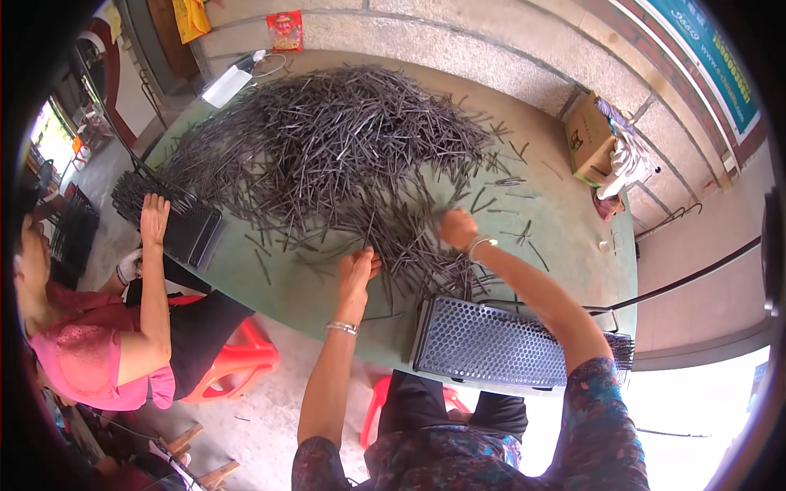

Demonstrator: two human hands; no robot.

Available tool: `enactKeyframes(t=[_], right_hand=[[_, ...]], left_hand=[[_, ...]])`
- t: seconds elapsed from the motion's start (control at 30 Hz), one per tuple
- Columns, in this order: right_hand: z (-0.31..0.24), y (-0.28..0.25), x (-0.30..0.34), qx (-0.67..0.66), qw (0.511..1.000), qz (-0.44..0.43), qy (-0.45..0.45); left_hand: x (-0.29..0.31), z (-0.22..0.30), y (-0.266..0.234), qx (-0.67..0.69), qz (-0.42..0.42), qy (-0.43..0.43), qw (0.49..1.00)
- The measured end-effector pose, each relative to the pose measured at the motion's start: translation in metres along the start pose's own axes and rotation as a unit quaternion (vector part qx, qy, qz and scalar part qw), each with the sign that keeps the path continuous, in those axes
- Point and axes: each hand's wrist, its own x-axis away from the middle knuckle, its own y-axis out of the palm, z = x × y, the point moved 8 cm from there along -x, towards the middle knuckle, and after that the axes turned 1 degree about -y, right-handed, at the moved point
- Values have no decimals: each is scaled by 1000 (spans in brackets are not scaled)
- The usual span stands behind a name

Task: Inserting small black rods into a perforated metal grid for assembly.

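A large heap of thin dark sticks point(360, 123) covers the middle of the green table point(524, 278), with a looser spread of sticks at its near side. My left hand point(358, 272) is closed in a pinch at the near edge of the spread, and a thin dark stick seems to rise from its fingertips. Across the loose sticks, my right hand point(458, 228) is curled closed and slightly blurred; its grip is hidden. Below my right forearm lies a black perforated tray point(491, 340) along the table's near edge, dark stick ends showing at its right end.
At the left, a person in pink point(98, 352) rests one hand on a similar black tray point(192, 233). A cardboard box point(591, 143) with cloth stands at the right by the wall. A red packet point(285, 31) is at the back. A red stool point(237, 360) stands below left.
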Motion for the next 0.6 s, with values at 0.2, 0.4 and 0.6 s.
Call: enactKeyframes(t=[0.2,0.4,0.6], right_hand=[[-63,-24,24,-169,985,-26,40],[-69,12,4,-211,972,-97,-19],[-83,38,-1,-207,971,-8,-116]], left_hand=[[-21,-15,37,96,-37,-150,983],[-40,-25,48,55,-34,-179,982],[-35,-19,63,22,-47,-184,982]])
